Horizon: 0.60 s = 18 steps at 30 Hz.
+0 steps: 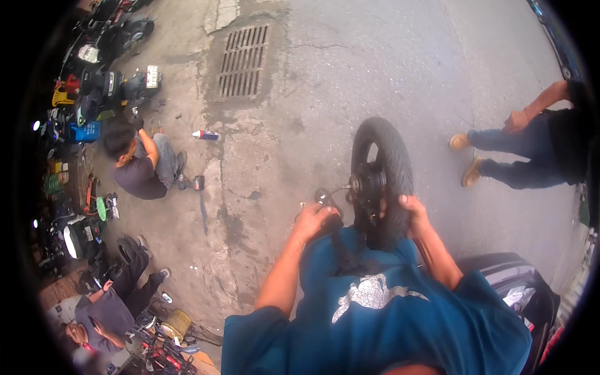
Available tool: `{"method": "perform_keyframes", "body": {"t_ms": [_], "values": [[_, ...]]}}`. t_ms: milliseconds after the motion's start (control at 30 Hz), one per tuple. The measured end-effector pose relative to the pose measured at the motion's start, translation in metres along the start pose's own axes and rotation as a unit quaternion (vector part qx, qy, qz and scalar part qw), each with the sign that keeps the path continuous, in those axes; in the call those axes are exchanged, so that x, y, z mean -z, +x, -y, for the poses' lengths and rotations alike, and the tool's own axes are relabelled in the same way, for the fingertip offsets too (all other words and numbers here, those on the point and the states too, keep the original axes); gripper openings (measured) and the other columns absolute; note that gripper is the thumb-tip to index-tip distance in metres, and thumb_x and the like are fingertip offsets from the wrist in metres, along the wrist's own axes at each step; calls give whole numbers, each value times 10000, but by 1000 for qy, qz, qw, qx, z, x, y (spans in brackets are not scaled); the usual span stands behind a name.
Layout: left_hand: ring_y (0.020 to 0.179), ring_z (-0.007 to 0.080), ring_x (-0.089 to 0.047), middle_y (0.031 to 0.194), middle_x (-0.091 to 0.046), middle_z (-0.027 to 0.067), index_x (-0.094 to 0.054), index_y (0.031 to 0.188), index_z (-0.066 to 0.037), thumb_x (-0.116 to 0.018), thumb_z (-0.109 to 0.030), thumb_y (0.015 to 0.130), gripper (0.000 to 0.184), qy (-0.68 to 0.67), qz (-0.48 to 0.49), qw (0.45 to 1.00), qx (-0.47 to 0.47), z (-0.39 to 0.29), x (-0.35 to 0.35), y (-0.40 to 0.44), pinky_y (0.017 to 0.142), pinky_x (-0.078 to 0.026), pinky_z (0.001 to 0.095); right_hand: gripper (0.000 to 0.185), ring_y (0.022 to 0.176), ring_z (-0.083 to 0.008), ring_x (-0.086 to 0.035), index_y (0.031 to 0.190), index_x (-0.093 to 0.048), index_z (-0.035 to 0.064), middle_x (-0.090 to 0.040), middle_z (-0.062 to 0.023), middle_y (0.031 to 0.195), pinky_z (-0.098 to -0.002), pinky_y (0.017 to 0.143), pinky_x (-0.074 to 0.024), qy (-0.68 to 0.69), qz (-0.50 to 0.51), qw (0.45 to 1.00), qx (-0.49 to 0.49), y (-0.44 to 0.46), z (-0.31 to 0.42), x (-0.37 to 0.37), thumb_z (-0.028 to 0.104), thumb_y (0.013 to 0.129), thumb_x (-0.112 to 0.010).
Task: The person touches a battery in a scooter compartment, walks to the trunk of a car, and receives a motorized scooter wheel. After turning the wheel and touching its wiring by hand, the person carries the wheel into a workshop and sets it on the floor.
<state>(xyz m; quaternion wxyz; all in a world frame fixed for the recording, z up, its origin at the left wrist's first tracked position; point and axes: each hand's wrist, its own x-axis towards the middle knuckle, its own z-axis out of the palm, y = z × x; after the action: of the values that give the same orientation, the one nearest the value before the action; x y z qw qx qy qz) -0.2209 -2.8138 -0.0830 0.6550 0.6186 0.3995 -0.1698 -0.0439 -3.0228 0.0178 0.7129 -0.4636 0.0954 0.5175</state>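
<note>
A wheel with a black tyre and a dark hub stands upright in front of my body. My right hand is closed on the right side of the tyre, with the thumb on its tread. Left of the wheel, my left hand is closed around a black cable, which loops just above the fingers near the axle. The lower part of the tyre is against my teal shirt. What lies under my left palm is hidden.
A crouching person is on the left by parked scooters, near a spray can and a power tool. Another person sits at lower left. Someone stands at right. A drain grate lies ahead.
</note>
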Motion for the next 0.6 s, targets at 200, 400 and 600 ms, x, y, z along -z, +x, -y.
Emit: {"method": "perform_keyframes", "body": {"t_ms": [200,400,600], "values": [[974,361,-645,1011,-670,235,-638,1098,33,-647,-294,860,404,243,-53,968,-34,-45,23,-31,837,-492,403,632,741,-247,-634,1168,-531,-10,-617,-138,859,-394,660,-539,-10,18,999,-28,43,30,2,401,723,-711],[1008,355,-633,1062,-663,212,-653,1105,-17,-646,-292,856,371,170,-104,980,-1,-29,51,-53,865,-488,396,579,735,-256,-626,1071,-569,-24,-616,-141,848,-408,651,-533,-74,37,994,-76,90,62,-31,419,728,-715],[896,283,-656,937,-677,204,-674,1032,-16,-660,-279,846,322,168,-180,968,43,-31,122,-29,811,-489,370,535,734,-261,-621,958,-596,-38,-611,-145,826,-396,660,-524,-123,15,987,-98,168,67,-89,429,728,-719]]}}
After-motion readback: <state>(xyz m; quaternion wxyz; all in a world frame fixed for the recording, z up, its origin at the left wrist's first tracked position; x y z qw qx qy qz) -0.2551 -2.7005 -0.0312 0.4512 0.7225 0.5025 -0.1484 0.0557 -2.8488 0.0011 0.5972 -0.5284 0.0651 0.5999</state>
